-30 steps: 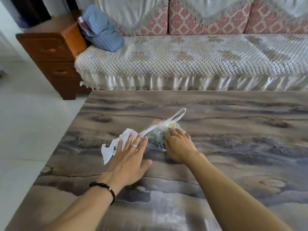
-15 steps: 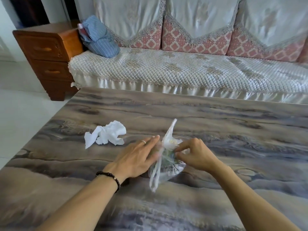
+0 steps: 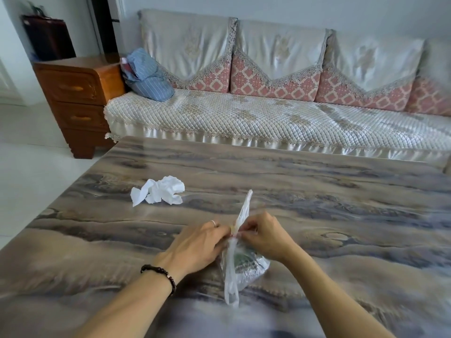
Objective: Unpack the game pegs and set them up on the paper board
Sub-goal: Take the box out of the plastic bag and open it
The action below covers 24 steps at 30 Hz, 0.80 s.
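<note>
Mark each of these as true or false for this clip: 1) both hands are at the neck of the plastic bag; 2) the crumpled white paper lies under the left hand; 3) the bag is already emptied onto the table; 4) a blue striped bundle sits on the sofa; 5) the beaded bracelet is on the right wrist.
1) True: the left hand and right hand both pinch the plastic bag at its tied neck.
2) False: the crumpled white paper lies apart, further back and to the left on the table.
3) False: the contents are inside the bag.
4) True: the blue striped bundle rests on the sofa.
5) False: the beaded bracelet is on the left wrist.
</note>
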Tool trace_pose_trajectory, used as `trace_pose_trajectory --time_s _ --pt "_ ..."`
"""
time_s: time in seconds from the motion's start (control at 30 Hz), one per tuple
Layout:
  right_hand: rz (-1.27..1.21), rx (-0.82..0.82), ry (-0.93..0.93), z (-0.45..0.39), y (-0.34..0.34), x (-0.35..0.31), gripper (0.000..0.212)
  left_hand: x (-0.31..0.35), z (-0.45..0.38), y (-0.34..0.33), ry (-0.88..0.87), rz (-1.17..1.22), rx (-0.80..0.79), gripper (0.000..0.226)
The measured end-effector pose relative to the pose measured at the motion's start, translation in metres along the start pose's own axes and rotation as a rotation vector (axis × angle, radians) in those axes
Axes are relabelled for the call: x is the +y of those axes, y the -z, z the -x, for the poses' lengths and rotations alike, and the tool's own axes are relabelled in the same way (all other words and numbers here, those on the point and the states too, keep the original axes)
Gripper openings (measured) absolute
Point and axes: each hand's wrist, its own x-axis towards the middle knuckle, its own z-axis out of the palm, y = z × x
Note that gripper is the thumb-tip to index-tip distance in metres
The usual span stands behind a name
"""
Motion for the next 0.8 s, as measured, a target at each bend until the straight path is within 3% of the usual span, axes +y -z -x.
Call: trace_pose_trajectory --time_s 0.23,0.3,0.4,0.53,0.63,0.73,0.8 --pt "-0.146 0.232 -0.184 0.030 0.009 0.024 0.019 -0.005 0.019 0.006 -0.045 0.007 0.093 0.013" --pt "-0.107 0.201 -0.202 0.037 0.014 0.031 0.018 -0.004 0.020 0.010 -0.028 0.009 0.089 0.007" --pt "-0.030 0.171 -0.166 0.039 0.015 0.029 0.004 0.014 0.019 0.014 -0.009 0.098 0.094 0.030" --pt "-0.023 0.086 -0.042 0.031 0.011 0.014 0.038 0.042 0.013 0.011 0.008 0.202 0.109 0.044" --pt "0.169 0.011 0.005 0.026 0.002 0.007 0.024 0.045 0.016 0.001 0.029 0.164 0.183 0.038" --pt "0.179 0.123 -0.034 0.024 0.002 0.013 0.018 0.038 0.023 0.001 -0.027 0.103 0.280 0.016" --pt "0.042 0.244 -0.160 0.025 0.010 0.022 0.023 0.027 0.027 0.002 -0.046 0.015 0.322 0.019"
